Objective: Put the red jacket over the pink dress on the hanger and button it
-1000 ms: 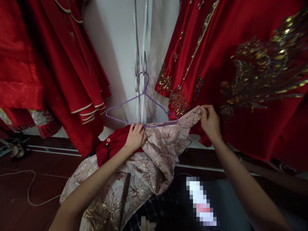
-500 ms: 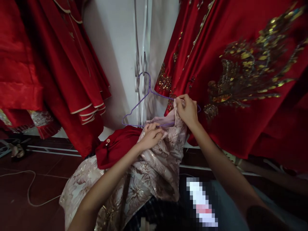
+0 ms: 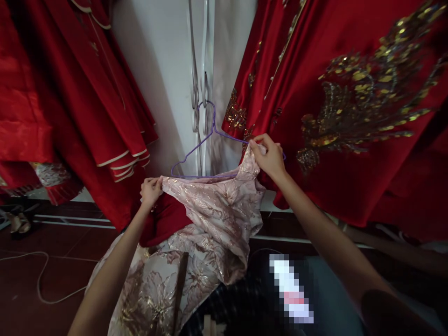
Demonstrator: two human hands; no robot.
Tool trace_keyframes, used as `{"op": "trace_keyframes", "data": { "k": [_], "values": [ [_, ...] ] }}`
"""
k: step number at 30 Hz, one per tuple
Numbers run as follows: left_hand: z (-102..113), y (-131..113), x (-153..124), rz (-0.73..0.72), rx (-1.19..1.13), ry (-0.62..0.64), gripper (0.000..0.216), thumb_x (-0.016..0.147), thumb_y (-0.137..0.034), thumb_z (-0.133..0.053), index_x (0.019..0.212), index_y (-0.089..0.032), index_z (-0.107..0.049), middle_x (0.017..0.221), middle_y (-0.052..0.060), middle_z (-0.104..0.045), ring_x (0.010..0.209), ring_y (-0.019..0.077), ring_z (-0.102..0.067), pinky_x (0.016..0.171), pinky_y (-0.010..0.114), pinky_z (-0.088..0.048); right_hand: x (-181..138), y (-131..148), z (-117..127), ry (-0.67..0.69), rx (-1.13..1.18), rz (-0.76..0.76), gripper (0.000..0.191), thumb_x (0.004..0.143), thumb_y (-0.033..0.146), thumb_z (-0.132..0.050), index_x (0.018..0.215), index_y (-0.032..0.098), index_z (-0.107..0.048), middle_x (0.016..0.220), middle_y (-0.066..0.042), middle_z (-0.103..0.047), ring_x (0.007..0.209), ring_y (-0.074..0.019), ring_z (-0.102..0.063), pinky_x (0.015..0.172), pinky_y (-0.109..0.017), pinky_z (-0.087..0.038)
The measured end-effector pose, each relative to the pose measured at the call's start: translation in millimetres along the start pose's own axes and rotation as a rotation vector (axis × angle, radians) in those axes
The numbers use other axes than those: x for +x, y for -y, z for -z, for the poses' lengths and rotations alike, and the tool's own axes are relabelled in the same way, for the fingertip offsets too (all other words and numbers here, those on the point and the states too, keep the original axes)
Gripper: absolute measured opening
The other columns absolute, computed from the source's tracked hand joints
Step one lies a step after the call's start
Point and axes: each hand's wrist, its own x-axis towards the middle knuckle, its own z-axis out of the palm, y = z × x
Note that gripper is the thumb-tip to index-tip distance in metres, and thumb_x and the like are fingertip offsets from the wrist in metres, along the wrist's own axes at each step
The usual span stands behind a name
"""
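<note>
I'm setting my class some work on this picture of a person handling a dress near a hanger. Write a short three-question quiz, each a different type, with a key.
1. Multiple choice: what colour is the hanger? A) green B) purple C) yellow
2. True or false: the left-hand grip holds the hanger's hook.
3. Open: which grip is higher in the picture?

Key:
1. B
2. False; it pinches the edge of the dress.
3. The right-hand grip.
</note>
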Motion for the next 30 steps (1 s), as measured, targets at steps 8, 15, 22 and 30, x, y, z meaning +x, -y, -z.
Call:
{"op": "trace_keyframes", "data": {
  "k": [8,15,22,30],
  "values": [
    [5.2,-9.7,9.2,0.024,-0.009,-0.017,0.035,0.084,-0.047,-0.044,0.095,-0.023,-0.068,0.104,0.007,-0.059,0.099,0.0216,-0.053,0.087,0.036,-0.042,4.0,-1.0,4.7,0.016,-0.026,0.016,0.026,0.087,0.047,-0.046,0.086,0.024,-0.056,0.068,0.0,-0.062,0.062,-0.016,-0.057,0.067,-0.03,-0.042],
    [9.0,-2.7,6.8,-0.014,-0.009,-0.012,0.034,0.084,-0.048,-0.046,0.098,-0.026,-0.068,0.106,0.006,-0.058,0.101,0.0224,-0.052,0.088,0.037,-0.042,3.7,-1.7,4.1,0.012,-0.029,0.035,0.028,0.087,0.049,-0.044,0.086,0.024,-0.058,0.067,-0.001,-0.061,0.059,-0.0165,-0.056,0.067,-0.032,-0.042],
    [13.0,-8.6,8.5,0.006,0.037,-0.005,0.034,0.084,-0.048,-0.046,0.097,-0.027,-0.068,0.106,0.006,-0.058,0.101,0.0247,-0.051,0.09,0.04,-0.039,4.0,-1.7,5.8,0.023,-0.016,0.011,0.031,0.086,0.052,-0.044,0.088,0.025,-0.058,0.066,-0.001,-0.059,0.058,-0.0172,-0.055,0.066,-0.033,-0.042],
    [30.1,-60.5,25.0,-0.311,0.021,-0.052,0.033,0.086,-0.046,-0.044,0.097,-0.026,-0.068,0.103,0.004,-0.058,0.099,0.0214,-0.049,0.09,0.035,-0.038,0.3,-2.5,-0.8,0.037,0.057,-0.018,0.029,0.085,0.051,-0.047,0.084,0.024,-0.057,0.067,0.0,-0.06,0.06,-0.0154,-0.055,0.065,-0.03,-0.043]
  ]
}}
